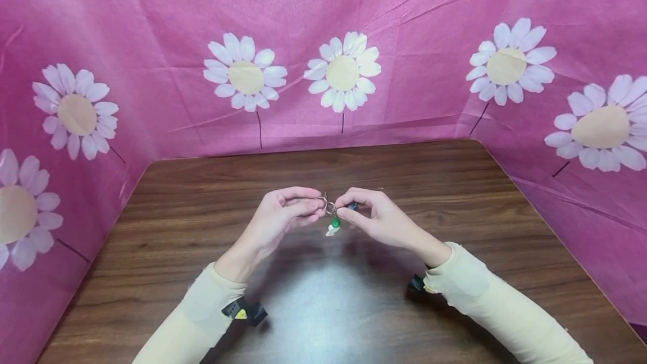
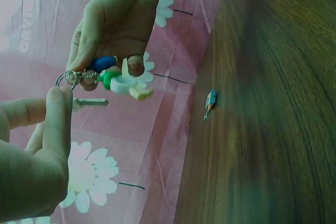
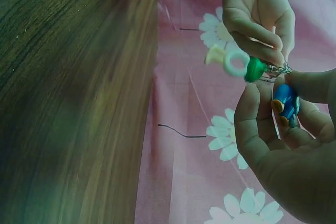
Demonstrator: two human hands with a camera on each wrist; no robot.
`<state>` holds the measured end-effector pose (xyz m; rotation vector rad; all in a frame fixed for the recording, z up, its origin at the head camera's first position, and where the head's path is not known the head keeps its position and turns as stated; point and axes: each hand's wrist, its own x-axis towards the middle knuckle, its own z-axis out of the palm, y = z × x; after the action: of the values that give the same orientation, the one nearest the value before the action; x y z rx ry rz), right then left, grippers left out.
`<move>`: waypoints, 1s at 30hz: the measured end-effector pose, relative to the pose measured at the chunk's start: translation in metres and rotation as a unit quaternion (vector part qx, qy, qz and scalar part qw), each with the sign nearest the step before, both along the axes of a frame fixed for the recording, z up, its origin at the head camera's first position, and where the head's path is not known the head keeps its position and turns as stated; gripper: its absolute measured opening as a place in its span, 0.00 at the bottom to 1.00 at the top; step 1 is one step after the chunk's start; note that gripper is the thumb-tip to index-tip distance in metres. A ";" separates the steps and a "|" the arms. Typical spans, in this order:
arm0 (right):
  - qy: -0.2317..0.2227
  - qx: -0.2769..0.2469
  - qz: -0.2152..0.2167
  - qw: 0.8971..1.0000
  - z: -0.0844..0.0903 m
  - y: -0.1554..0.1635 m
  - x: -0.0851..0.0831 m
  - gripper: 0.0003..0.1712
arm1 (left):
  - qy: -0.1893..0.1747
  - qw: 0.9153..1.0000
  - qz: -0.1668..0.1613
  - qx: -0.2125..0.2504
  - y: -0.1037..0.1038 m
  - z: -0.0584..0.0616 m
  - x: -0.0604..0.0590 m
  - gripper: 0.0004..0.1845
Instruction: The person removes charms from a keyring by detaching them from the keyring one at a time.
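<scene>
Above the table, both hands meet around a small metal key ring [image 1: 326,204]. My left hand [image 1: 314,207] pinches a ring loop [image 2: 65,79] between thumb and forefinger, and a silver key [image 2: 90,102] juts out beside it. My right hand [image 1: 345,210] grips a blue charm [image 3: 285,103] against its curled fingers, close to the ring. A green and white pacifier-shaped charm [image 1: 333,226] dangles below the ring between the hands and shows again in both wrist views, charm [image 2: 124,83] and charm [image 3: 239,62].
The dark wooden table [image 1: 323,308] is walled on three sides by pink cloth with white daisies [image 1: 342,72]. A small blue and orange item [image 2: 211,100] lies on the table near the cloth. Both forearms wear cream sleeves.
</scene>
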<state>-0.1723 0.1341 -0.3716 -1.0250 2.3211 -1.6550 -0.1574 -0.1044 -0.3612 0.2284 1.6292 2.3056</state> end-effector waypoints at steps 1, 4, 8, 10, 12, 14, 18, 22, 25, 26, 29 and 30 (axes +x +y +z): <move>-0.004 -0.001 0.001 1.000 0.000 0.000 0.000 0.05 | 0.002 1.000 -0.005 -0.002 0.000 0.000 0.000 0.17; -0.018 -0.005 0.000 1.000 0.000 0.001 0.001 0.05 | 0.007 1.000 -0.023 -0.018 -0.001 -0.001 0.001 0.15; -0.027 -0.009 -0.014 0.999 0.002 0.002 0.001 0.06 | 0.012 0.998 -0.037 -0.042 -0.001 -0.002 0.002 0.14; -0.026 -0.009 -0.022 0.999 0.002 0.002 0.002 0.06 | 0.014 0.998 -0.037 -0.049 0.000 -0.002 0.002 0.14; -0.027 -0.010 -0.027 0.999 0.003 0.002 0.002 0.07 | 0.015 0.998 -0.034 -0.051 0.001 -0.003 0.002 0.14; -0.030 -0.013 -0.026 0.999 0.003 0.002 0.003 0.07 | 0.018 0.998 -0.028 -0.051 0.002 -0.004 0.002 0.14; -0.037 -0.022 -0.016 0.999 0.003 0.002 0.003 0.06 | 0.030 0.997 -0.009 -0.064 0.004 -0.006 0.001 0.15; -0.029 -0.016 -0.021 0.999 0.004 0.002 0.004 0.06 | 0.039 0.996 0.005 -0.085 0.005 -0.008 0.000 0.15; -0.022 -0.013 -0.027 0.999 0.003 0.002 0.003 0.06 | 0.040 0.995 0.010 -0.088 0.007 -0.009 -0.001 0.13; -0.019 -0.013 -0.028 0.999 0.003 0.002 0.003 0.06 | 0.040 0.995 0.012 -0.089 0.007 -0.009 -0.001 0.12; -0.010 -0.009 -0.034 0.999 0.003 0.003 0.002 0.05 | 0.040 0.995 0.011 -0.087 0.007 -0.008 -0.001 0.12; -0.007 -0.007 -0.036 0.999 0.003 0.003 0.002 0.05 | 0.040 0.995 0.010 -0.087 0.008 -0.008 0.000 0.12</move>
<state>-0.1702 0.1374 -0.3687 -0.9394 2.3674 -1.6994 -0.1578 -0.0968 -0.3693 0.2690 1.8671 2.1791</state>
